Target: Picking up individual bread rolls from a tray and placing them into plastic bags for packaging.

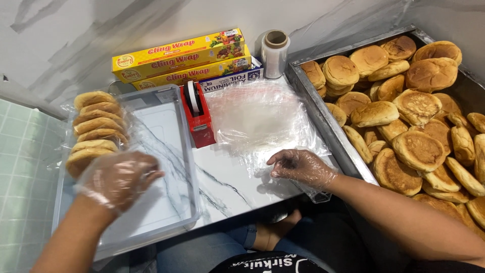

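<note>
My left hand, in a thin plastic glove, hovers over the clear plastic tray beside a bagged row of buns that lies along the tray's left side. It holds nothing that I can make out. My right hand, also gloved, rests its fingertips on the near edge of a pile of clear plastic bags on the marble counter.
A red tape dispenser stands between the tray and the bags. Yellow wrap boxes and a roll of clear film sit at the back. A big metal tray heaped with loose buns fills the right side.
</note>
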